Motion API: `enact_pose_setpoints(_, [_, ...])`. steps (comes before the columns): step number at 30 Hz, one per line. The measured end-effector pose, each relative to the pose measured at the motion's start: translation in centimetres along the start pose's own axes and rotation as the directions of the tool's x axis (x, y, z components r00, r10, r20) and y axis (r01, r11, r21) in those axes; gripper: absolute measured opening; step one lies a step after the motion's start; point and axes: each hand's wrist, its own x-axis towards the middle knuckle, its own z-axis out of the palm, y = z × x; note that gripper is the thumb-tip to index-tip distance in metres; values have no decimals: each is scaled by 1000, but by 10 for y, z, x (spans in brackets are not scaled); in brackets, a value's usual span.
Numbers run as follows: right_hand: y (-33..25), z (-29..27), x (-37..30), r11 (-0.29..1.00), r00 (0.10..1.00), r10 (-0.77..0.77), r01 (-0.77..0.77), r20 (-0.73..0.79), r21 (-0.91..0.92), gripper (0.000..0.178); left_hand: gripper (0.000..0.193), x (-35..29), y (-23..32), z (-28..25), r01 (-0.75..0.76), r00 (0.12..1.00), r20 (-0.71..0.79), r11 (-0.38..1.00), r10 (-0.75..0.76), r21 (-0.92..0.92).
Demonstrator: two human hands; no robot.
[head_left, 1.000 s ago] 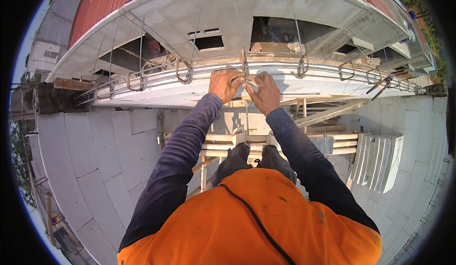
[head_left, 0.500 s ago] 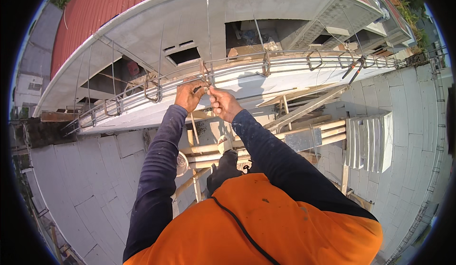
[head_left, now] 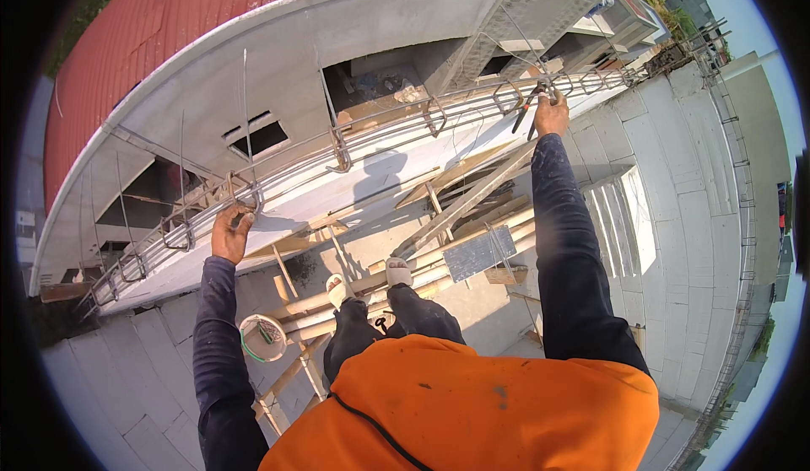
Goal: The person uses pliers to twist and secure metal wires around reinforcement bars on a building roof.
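Note:
A long cage of steel reinforcing bars (head_left: 386,138) with bent stirrups (head_left: 434,115) runs along the top of a pale wall. Beside one of its stirrups on the left is my left hand (head_left: 229,235), its fingers curled in at the bars; what they hold, if anything, is too small to make out. Far off to the right, my right arm is stretched out to the cage. There, my right hand (head_left: 552,117) closes at the head of dark-handled pincers (head_left: 521,117), which hang on the bars with their handles downward.
My feet stand on bamboo poles (head_left: 430,275) of a scaffold. A bucket (head_left: 263,338) hangs at its left. A grey board (head_left: 479,254) lies across the poles, and white panels (head_left: 620,222) lean at the right. Thin upright rods (head_left: 245,108) rise from the wall.
Both hands were together at the bars. My right hand has moved away rightward to the pincers, while the left remains by the stirrup. My view has turned to the right.

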Motion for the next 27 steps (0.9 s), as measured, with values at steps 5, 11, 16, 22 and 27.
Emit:
enact_pose_setpoints(5, [43,25,62,971,942,-193,142,276,194,47,20,-1,23,-9,109,993,42,994,-109,-1])
enact_pose_setpoints(11, [30,34,74,967,937,-217,168,274,191,76,28,-9,47,-22,167,982,70,980,-174,105])
enact_pose_setpoints(16, [-64,3,112,905,887,-318,390,-334,173,73,25,-4,56,-17,180,980,85,983,-182,32])
enact_pose_setpoints(22, [-196,-108,-70,598,940,-314,305,-134,741,67,26,-2,48,-8,102,995,-4,988,-103,119])
enact_pose_setpoints(27, [-159,-82,-306,688,317,-57,-675,947,267,51,26,-13,39,-2,0,994,-105,995,11,100])
